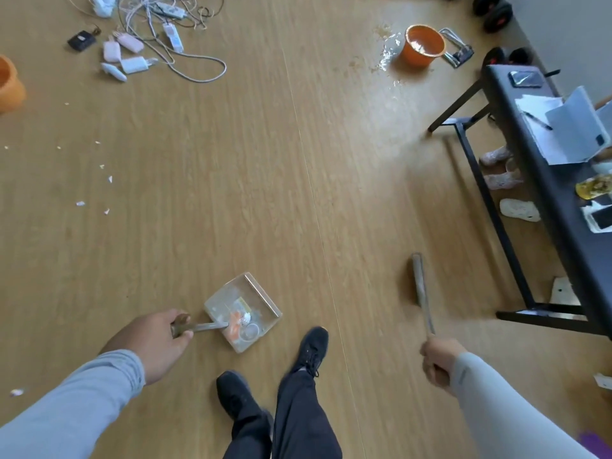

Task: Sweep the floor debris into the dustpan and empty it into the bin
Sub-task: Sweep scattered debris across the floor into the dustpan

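**Dustpan loaded, broom in hand, bin across the room**

Nearest the camera, two black shoes stand on the wooden floor. The left hand is clenched around the handle of the dustpan, which sits low just ahead of the shoes and holds orange scraps, white bits and a clear round lid. The right hand grips the stick of the broom, whose blurred head points away toward the floor beyond.

Farther out on the left, small white paper scraps lie scattered over the boards. On the right, a dark worktop carries papers, a pen and phones, with pale slippers beneath it.

At the far side, an orange bin stands upright with white debris inside, and a patch of pale crumbs lies just beside it on the floor. Far left, a tangle of cables and chargers lies near the edge of a second orange container.
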